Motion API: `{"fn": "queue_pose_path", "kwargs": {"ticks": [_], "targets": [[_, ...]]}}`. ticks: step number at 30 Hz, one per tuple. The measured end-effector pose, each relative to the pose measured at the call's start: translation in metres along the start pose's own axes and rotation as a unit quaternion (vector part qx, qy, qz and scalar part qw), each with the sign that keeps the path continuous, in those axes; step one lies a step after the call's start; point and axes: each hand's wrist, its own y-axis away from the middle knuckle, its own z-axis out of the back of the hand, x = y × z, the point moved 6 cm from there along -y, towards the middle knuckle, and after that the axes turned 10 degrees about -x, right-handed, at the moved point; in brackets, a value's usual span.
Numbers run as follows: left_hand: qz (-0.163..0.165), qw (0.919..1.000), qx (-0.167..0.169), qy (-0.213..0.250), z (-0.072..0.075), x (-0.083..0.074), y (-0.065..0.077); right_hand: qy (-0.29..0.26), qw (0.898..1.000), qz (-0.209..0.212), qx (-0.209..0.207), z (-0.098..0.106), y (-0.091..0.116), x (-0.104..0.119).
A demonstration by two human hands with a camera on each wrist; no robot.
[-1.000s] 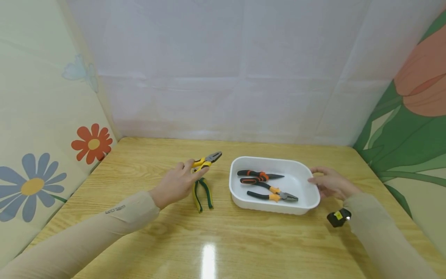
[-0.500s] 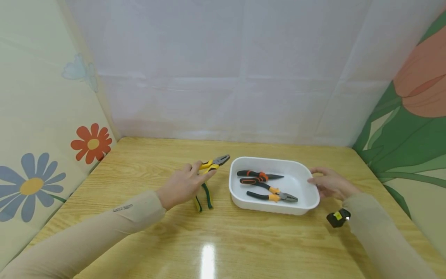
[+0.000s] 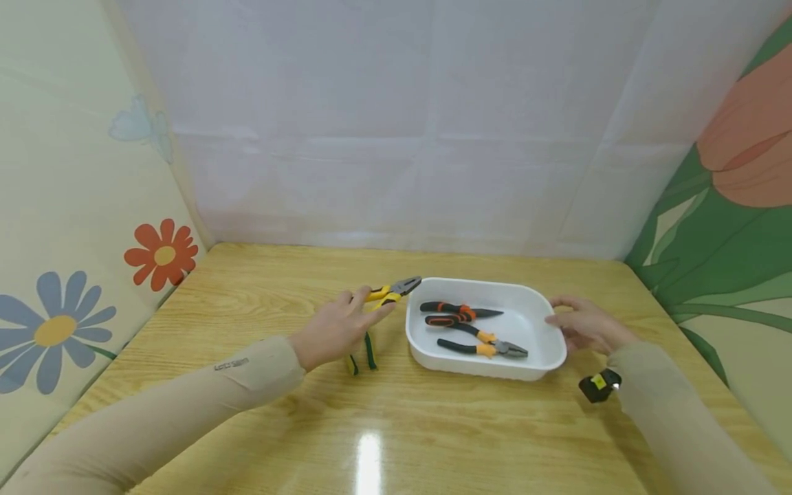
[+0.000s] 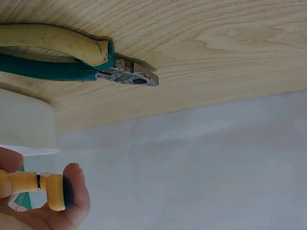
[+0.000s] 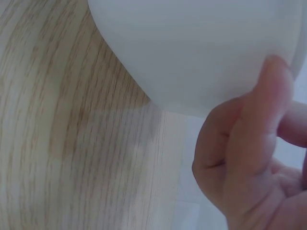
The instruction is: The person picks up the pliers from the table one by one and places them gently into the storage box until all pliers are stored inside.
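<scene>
A pale, creased sheet (image 3: 309,124) forms the backdrop, flanked by a left floral panel (image 3: 49,185) and a right floral panel (image 3: 742,240). Before it lies a wood-grain tabletop (image 3: 278,440), its near side cut off in the head view. A white tray (image 3: 476,368) rests right of centre; its left wall stands between the tray's interior and the left hand (image 3: 337,330), whose fingers are curled round yellow pliers (image 3: 388,300). These pliers are raised above the tabletop, tips at the tray's far left corner; contact with the rim cannot be determined. The right hand (image 3: 584,323) grips the tray's right end between thumb and fingers, partly concealed behind the wall. Below the left hand lie green-and-yellow pliers (image 4: 79,72): in the head view only their handle ends show, while the left wrist view shows the head but crops the handles. Inside the tray, long-nose pliers (image 3: 468,314) overlie one handle of orange-and-black pliers (image 3: 489,349), both heads directed right. Beside the right cuff sits a small black object (image 3: 599,386) with a yellow patch, its nature unclear.
</scene>
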Motion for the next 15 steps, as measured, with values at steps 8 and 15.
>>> {"fn": "queue_pose_path", "kwargs": {"ticks": [8, 15], "targets": [[-0.003, 0.9991, 0.042, -0.002, -0.005, -0.004, -0.008, -0.002, 1.000, 0.000, 0.003, 0.001, -0.003, -0.001], [-0.011, 0.9994, 0.030, -0.014, -0.006, -0.011, -0.014, -0.025, 1.000, 0.009, 0.015, -0.001, -0.002, -0.001]]}}
